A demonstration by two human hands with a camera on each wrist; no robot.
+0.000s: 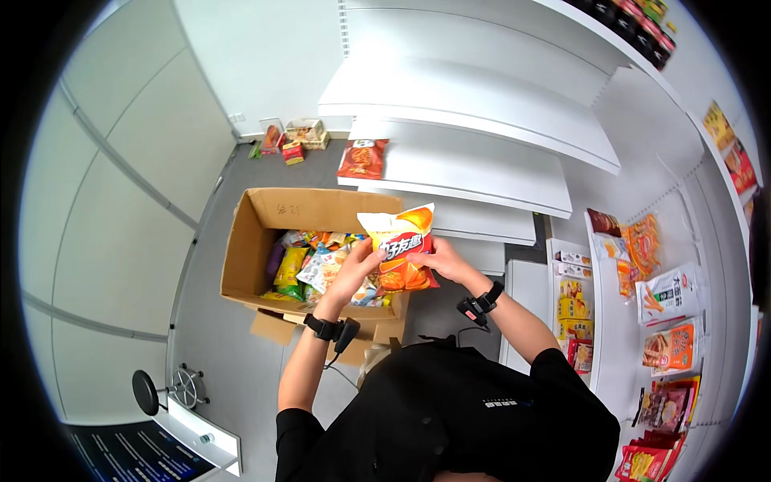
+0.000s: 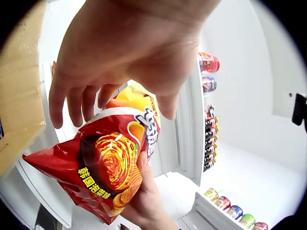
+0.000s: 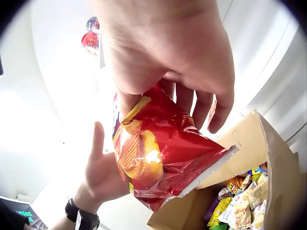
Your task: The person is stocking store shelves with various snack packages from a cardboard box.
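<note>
A red, white and orange bag of potato chips [image 1: 408, 273] is held up in front of the body, above the right side of the box. My right hand [image 1: 448, 262] grips its right side, thumb on the front and fingers behind, as the right wrist view shows. My left hand [image 1: 352, 271] is at the bag's left edge; in the right wrist view its fingers and thumb are spread beside the bag. Noodles and ridged chips are printed on the bag [image 2: 112, 165] in the left wrist view.
An open cardboard box [image 1: 241, 269] holds many snack packs [image 1: 291, 269]. Ahead stand white shelves [image 1: 482, 173], with another red snack bag [image 1: 364, 159] on the left end of one. Stocked shelves [image 1: 598, 321] line the right. Small packages [image 1: 293, 153] sit on the floor by the wall.
</note>
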